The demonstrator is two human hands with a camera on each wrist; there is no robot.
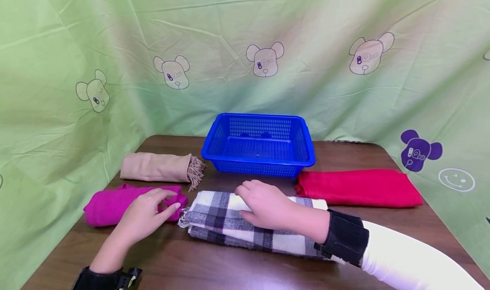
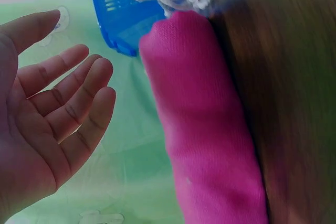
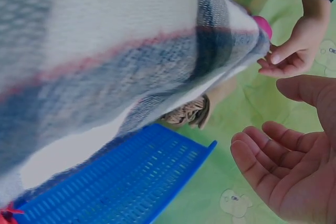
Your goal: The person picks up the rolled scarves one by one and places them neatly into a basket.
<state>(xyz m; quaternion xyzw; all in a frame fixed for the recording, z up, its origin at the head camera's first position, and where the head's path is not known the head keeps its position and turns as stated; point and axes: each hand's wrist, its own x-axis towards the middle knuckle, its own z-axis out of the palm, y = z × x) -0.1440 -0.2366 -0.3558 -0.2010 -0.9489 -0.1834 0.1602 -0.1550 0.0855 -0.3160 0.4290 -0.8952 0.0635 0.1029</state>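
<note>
My left hand [image 1: 147, 213] hovers over the right part of a folded magenta scarf [image 1: 111, 203], fingers loosely bent and holding nothing. In the left wrist view the palm stands apart from the magenta roll. A folded black, grey and white plaid scarf [image 1: 229, 222] with a white fringe lies at the front middle of the table. Above it is my right hand [image 1: 268, 207], its fingers relaxed; the right wrist view shows nothing between thumb and fingers [image 3: 262, 156], with the plaid cloth beside them.
Behind the plaid scarf stands a blue plastic basket [image 1: 258, 160] with slotted walls and nothing inside. A folded beige scarf [image 1: 157, 167] with fringe lies left of it, a folded red scarf [image 1: 360, 188] to the right. A green printed curtain [image 1: 214, 35] surrounds the wooden table [image 1: 183, 264].
</note>
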